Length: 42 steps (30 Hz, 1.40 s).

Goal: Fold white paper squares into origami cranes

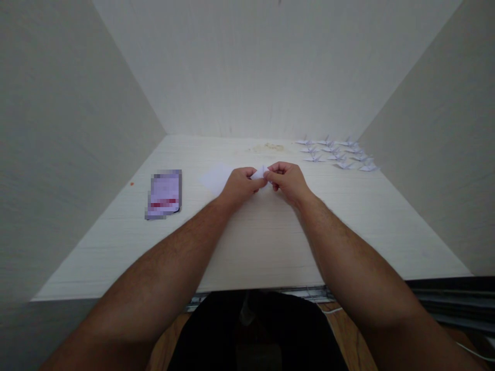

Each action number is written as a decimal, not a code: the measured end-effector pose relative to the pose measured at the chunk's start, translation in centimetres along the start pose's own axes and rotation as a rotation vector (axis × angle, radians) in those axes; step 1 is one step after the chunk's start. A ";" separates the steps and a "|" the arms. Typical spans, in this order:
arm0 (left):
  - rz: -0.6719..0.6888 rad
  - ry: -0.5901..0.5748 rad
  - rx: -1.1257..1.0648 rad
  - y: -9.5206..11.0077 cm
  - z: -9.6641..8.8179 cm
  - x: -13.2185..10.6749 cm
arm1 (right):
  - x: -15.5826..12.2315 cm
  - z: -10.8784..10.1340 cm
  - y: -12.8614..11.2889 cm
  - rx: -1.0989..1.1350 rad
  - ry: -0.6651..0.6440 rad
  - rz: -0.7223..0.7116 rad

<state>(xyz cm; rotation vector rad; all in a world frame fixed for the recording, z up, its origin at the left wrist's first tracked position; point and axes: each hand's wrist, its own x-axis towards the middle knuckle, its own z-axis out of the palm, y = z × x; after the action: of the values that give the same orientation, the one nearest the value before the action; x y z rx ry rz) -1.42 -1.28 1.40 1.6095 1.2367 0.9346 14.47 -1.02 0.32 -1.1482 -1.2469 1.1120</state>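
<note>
Both my hands meet over the middle of the white desk (pixel 263 242). My left hand (pixel 240 186) and my right hand (pixel 286 180) pinch a small folded piece of white paper (pixel 260 173) between their fingertips, just above the desk. Most of the piece is hidden by my fingers. A flat white paper sheet (pixel 214 178) lies on the desk just left of my left hand.
Several folded white paper cranes (pixel 335 152) stand in rows at the back right. A purple and white packet (pixel 164 195) lies at the left. White walls enclose the desk on three sides. A faint stain (pixel 266 148) marks the back middle.
</note>
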 end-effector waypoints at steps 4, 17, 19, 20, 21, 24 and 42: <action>0.037 0.011 0.050 -0.1 -0.1 0.2 | 0.1 0.0 0.0 -0.009 0.038 -0.032; 0.209 0.182 0.411 -0.2 0.5 -0.1 | -0.3 0.6 -0.1 -0.248 0.198 -0.213; 0.215 0.179 0.425 -0.2 0.5 -0.2 | -0.3 0.6 -0.2 -0.263 0.200 -0.208; 0.215 0.175 0.426 -0.2 0.5 -0.2 | -0.3 0.6 -0.2 -0.266 0.199 -0.203; 0.215 0.171 0.425 -0.2 0.5 -0.1 | -0.2 0.6 -0.2 -0.263 0.197 -0.198; 0.208 0.152 0.395 -0.4 0.4 0.0 | -0.1 0.5 -0.1 -0.214 0.179 -0.180; 0.130 0.000 0.063 -0.3 0.0 0.0 | -0.1 -0.3 -0.8 -0.085 0.009 -0.101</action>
<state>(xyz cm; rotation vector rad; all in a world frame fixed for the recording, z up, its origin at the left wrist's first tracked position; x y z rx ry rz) -1.47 -1.24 1.12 1.7564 1.1829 0.9845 14.74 -1.22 1.09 -1.1390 -1.3406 0.9859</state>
